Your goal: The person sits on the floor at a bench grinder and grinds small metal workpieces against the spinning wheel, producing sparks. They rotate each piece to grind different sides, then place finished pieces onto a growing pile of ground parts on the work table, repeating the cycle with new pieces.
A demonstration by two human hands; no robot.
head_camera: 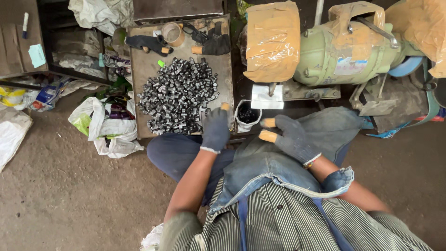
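A heap of small dark metal cylinders (179, 95) lies on a flat metal tray (139, 69) in front of me. My left hand (216, 129), in a grey glove with orange fingertips, rests at the tray's near edge, right of the heap; its fingers curl down and hide whatever is under them. My right hand (291, 137), gloved the same way, hovers over the denim apron (269, 162) on my lap with its fingers spread, pointing left. Between the two hands stands a small white bag (247, 116) with dark pieces inside.
A green bench machine (344, 56), partly wrapped in brown taped cardboard, stands to the right behind the bag. Spare gloves (211, 42) and a tape roll (173, 32) lie at the tray's far end. White plastic bags (109, 132) sit on the dirt floor to the left.
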